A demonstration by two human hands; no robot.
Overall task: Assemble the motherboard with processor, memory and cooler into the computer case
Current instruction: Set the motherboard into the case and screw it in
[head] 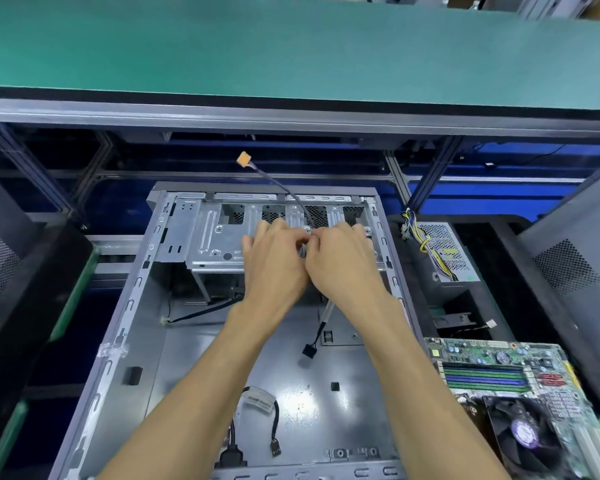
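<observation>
Fingertips first: both sets are curled in tight and meeting over the drive cage [219, 237], the left hand [274, 261] and the right hand [340, 261] pressed knuckle to knuckle, pinching at something small and grey between them, and what exactly it is, I cannot tell, the fingers cover it. A thin dark cable [284, 188] rises from right where they work, arcing up and away to an orange connector [244, 158] hanging in the air beyond the far wall of the case. Moving outward, both forearms reach in over the open computer case [146, 341], lying on its side with its bare grey floor showing. On that floor, a black plug [309, 350] dangles on a lead below the right wrist, and nearer the camera a labelled cable bundle [257, 403] loops down to a small black header connector [275, 450]. Out to the right, outside the case altogether, sits the motherboard [492, 355], with its green and blue memory slots [484, 377] and black cooler fan [523, 434] facing up. Behind it, a power supply [444, 251] with yellow and black wires sprouting from its top. Above everything runs the green shelf [291, 46].
</observation>
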